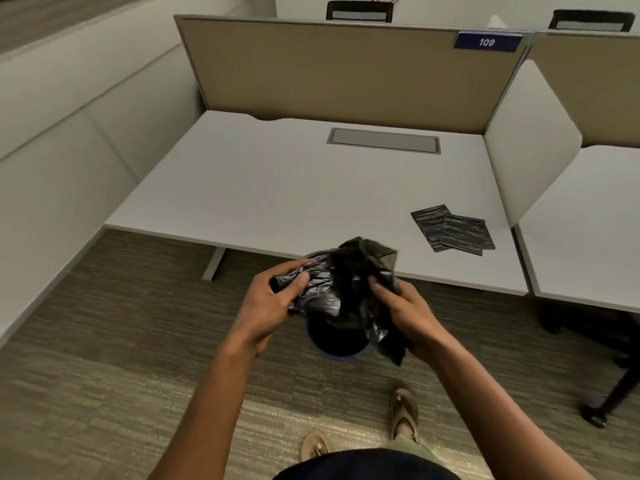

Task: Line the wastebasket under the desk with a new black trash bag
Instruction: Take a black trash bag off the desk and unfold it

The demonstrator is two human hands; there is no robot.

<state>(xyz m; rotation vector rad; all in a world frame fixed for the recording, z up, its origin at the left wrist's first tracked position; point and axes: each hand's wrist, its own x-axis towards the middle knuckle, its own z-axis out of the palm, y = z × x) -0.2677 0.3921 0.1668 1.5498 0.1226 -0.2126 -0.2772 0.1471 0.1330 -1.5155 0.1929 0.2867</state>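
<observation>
A crumpled black trash bag point(346, 285) is held in the air in front of the desk edge, gripped from both sides. My left hand point(273, 299) pinches its left part between thumb and fingers. My right hand point(405, 317) grips its right part, and a loose flap hangs below that hand. Directly under the bag a round dark wastebasket point(334, 339) with a blue rim stands on the carpet, mostly hidden by the bag.
Two or three folded black bags point(453, 228) lie on the white desk point(277, 188) at its right front. A beige partition point(346, 71) backs the desk. A chair base point(609, 386) stands at the right. My sandalled feet point(403, 414) are on the carpet.
</observation>
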